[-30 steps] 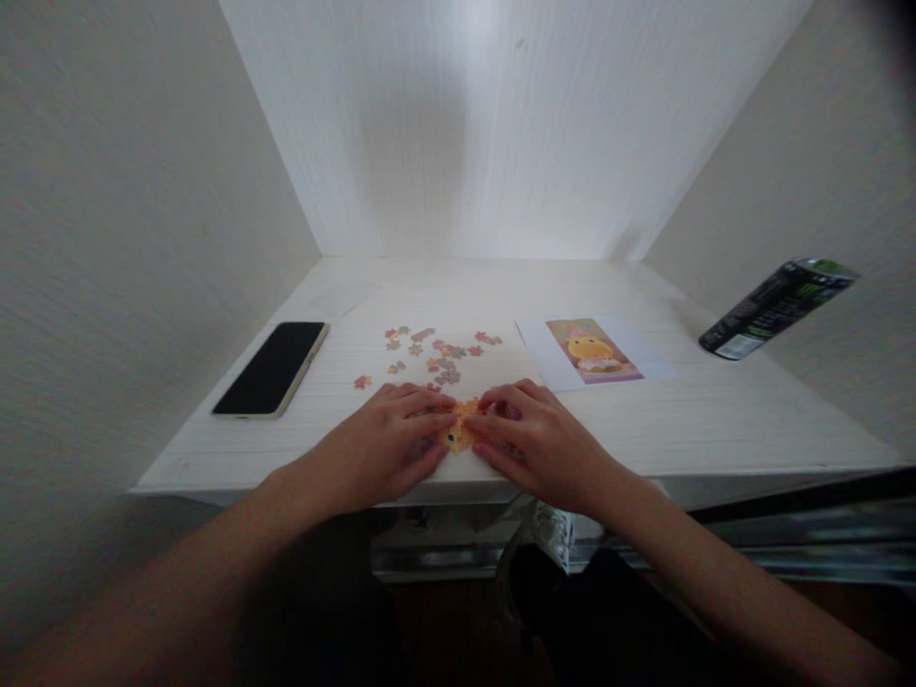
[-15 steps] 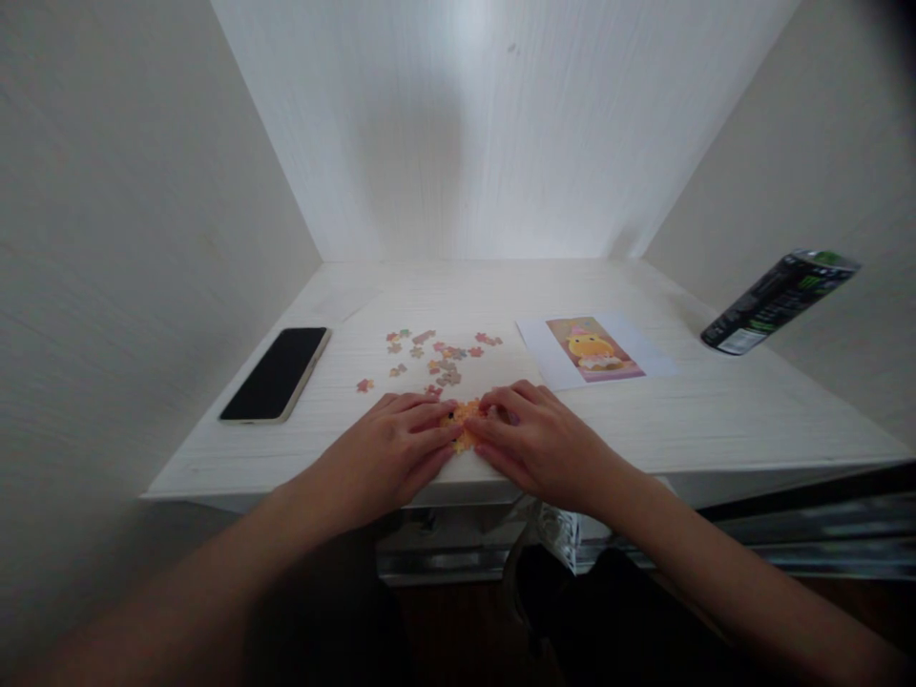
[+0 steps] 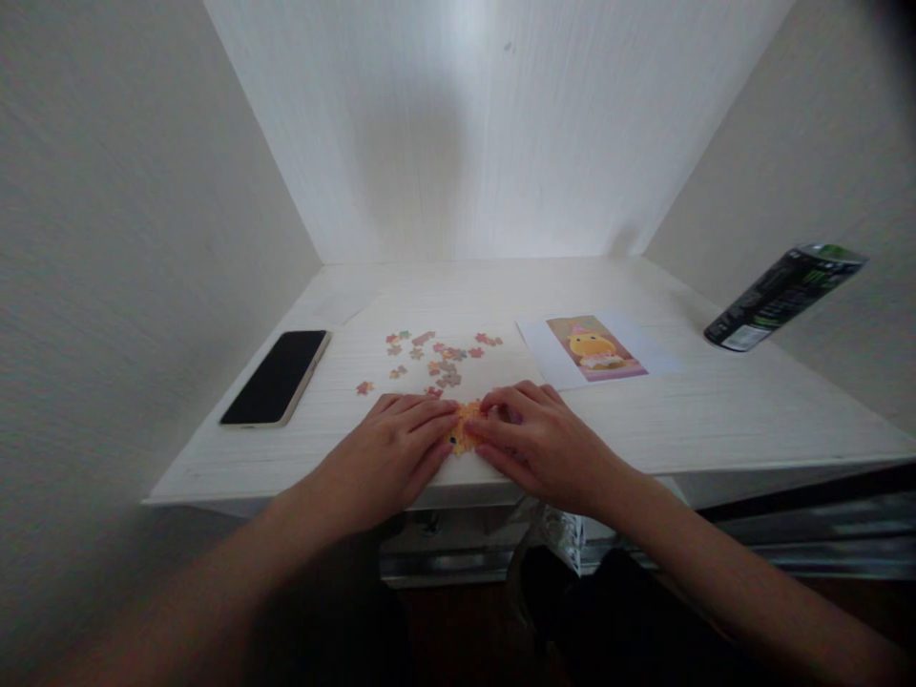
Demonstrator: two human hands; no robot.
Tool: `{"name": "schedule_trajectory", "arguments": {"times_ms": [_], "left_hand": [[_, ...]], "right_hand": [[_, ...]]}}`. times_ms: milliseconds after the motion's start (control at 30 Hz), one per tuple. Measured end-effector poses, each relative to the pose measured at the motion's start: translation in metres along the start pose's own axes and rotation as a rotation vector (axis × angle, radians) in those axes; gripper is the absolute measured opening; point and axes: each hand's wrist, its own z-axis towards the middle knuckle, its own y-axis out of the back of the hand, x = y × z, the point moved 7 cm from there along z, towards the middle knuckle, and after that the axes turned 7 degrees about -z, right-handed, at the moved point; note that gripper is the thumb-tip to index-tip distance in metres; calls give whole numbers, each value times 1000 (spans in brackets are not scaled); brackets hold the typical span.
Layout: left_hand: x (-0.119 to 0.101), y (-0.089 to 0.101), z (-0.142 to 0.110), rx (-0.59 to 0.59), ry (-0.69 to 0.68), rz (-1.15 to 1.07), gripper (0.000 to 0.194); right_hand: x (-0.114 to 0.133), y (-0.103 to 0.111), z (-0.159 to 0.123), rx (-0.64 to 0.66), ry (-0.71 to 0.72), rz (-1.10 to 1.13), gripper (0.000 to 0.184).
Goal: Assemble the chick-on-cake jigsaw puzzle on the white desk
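A small yellow-orange section of joined jigsaw pieces lies at the table's front edge, partly covered by my fingers. My left hand holds the section from the left, its fingers close together and the tips resting on it. From the other side my right hand grips it with bent fingers, the thumb low and the fingertips on its right part. A dark spot shows on the yellow near the left fingertips. Just beyond the hands, several loose jigsaw pieces lie scattered on the white table.
A black-screened phone lies on the left. On the right is a paper sheet with a printed yellow character picture. A dark drink can stands farther right. Walls enclose the back and sides; a shoe shows below the table edge.
The left fingers have shifted slightly over the jigsaw section, covering a bit more of its upper left part. The right hand stays almost in place. The camera view has moved slightly.
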Motion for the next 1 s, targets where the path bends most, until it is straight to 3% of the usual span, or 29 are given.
{"name": "schedule_trajectory", "arguments": {"times_ms": [233,500,700,1000], "left_hand": [[2,-3,2,15,0,-15,34],[0,0,-6,-41,-50,-59,31],[1,3,-6,-77,-57,-114,25],[-1,1,-3,-28,-40,-109,23]], "right_hand": [[12,-1,-4,12,112,17,22],[12,-5,-3,42,98,40,23],[6,-2,-6,-25,60,178,23],[4,-2,-5,-56,79,173,17]]}}
